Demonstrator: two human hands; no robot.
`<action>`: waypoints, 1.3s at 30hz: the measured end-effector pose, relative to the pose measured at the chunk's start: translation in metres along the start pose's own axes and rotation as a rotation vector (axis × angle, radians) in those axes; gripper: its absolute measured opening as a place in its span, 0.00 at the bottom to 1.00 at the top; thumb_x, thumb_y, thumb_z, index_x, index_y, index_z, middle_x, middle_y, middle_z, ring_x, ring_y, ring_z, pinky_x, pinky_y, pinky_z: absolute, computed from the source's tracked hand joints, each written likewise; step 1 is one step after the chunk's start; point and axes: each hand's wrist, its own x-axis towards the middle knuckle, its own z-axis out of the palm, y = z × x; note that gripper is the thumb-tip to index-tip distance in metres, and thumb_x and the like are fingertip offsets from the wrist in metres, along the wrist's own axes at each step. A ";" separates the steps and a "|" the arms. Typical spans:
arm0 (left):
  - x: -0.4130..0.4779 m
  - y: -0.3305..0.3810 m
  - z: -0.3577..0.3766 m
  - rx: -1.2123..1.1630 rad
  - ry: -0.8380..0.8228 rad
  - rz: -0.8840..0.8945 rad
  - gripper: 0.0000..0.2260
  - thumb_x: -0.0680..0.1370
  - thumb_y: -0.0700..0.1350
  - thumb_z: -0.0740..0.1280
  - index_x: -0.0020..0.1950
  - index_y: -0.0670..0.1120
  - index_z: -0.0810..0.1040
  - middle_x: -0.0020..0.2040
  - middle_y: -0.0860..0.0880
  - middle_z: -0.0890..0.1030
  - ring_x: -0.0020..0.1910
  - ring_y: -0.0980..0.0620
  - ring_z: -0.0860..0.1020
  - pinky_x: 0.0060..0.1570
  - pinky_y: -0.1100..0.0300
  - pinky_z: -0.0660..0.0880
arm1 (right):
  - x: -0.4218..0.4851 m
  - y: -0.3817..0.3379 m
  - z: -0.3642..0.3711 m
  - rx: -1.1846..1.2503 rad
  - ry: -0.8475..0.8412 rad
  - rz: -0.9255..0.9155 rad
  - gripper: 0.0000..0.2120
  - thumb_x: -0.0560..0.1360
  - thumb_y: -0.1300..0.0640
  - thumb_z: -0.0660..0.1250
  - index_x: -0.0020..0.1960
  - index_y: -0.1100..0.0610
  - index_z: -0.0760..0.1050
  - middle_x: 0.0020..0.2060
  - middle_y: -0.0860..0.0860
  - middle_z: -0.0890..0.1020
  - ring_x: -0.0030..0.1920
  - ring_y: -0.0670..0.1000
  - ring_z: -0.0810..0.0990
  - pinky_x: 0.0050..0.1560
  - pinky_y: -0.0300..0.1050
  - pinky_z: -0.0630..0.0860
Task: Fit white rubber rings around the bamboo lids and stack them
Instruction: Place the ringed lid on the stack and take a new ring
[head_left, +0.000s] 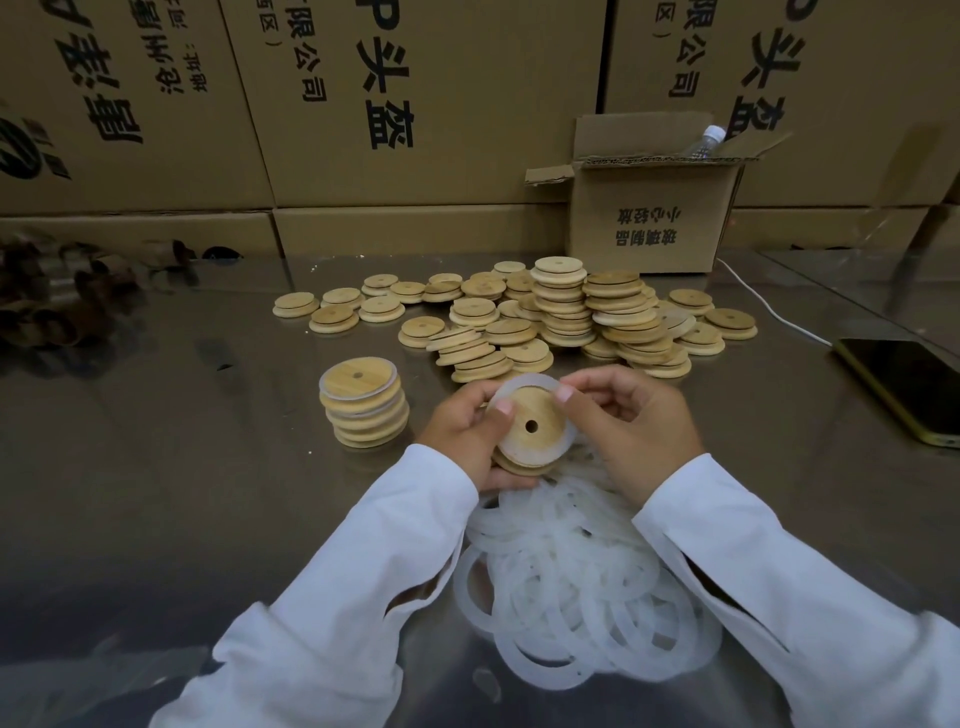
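Bamboo lid (543, 410) with white rubber ring (524, 382) in pinching fingers (497, 419) of left hand (462, 441) and right hand (634, 426)

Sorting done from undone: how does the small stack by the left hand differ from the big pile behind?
The small stack has white-ringed lids; the big pile is bare wood. The small stack is one column; the big pile, several stacks plus loose lids. Both: round bamboo, centre hole.

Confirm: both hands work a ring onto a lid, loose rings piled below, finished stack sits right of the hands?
No. The head view shows the finished stack left of the hands. Rest holds: left hand and right hand work a ring onto a lid, loose rings below.
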 end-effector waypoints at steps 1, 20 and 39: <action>0.000 0.000 0.000 -0.003 0.002 -0.013 0.08 0.81 0.41 0.56 0.57 0.44 0.73 0.56 0.38 0.75 0.54 0.36 0.77 0.37 0.51 0.80 | 0.000 0.001 0.000 -0.011 0.011 0.013 0.06 0.71 0.61 0.70 0.37 0.51 0.78 0.34 0.48 0.80 0.36 0.45 0.75 0.41 0.33 0.73; -0.001 0.002 -0.001 0.073 -0.005 0.074 0.10 0.81 0.38 0.54 0.56 0.45 0.73 0.57 0.37 0.74 0.56 0.37 0.76 0.42 0.48 0.79 | 0.002 -0.002 -0.002 0.030 0.100 0.057 0.10 0.70 0.62 0.70 0.32 0.50 0.78 0.36 0.54 0.82 0.39 0.51 0.79 0.42 0.38 0.76; -0.005 0.006 -0.001 -0.139 0.078 0.136 0.12 0.81 0.37 0.53 0.55 0.43 0.76 0.55 0.36 0.77 0.53 0.36 0.77 0.39 0.47 0.80 | -0.002 -0.013 0.000 0.048 0.006 0.004 0.08 0.72 0.64 0.68 0.36 0.55 0.78 0.33 0.50 0.80 0.37 0.47 0.78 0.45 0.39 0.76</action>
